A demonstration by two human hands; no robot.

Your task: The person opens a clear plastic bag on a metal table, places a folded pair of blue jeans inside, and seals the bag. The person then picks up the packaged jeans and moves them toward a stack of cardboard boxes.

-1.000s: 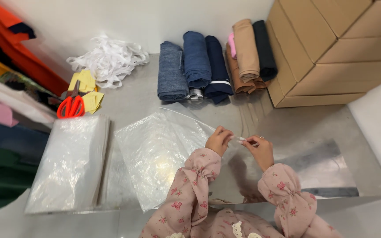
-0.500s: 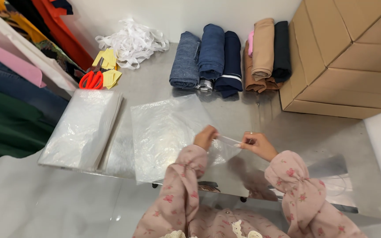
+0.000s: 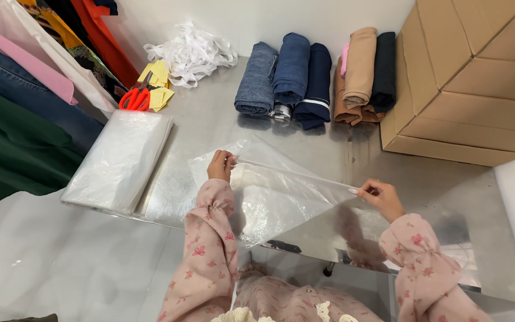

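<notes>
Just two hands, left hand [image 3: 219, 166] and right hand [image 3: 381, 197], fingers pinching one thin strip [image 3: 296, 172] over one clear bag [image 3: 269, 191].

Bare metal table [image 3: 210, 128] between bag stack [image 3: 120, 158], rolled garments [image 3: 293, 74] and cardboard boxes [image 3: 478, 77].

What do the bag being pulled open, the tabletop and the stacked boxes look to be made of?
Bag: thin clear plastic film, glossy and crinkled. Tabletop: apparently brushed metal, likely steel; dull grey, it mirrors the rolled garments. Boxes: plain brown cardboard, matte, with folded edges.
</notes>
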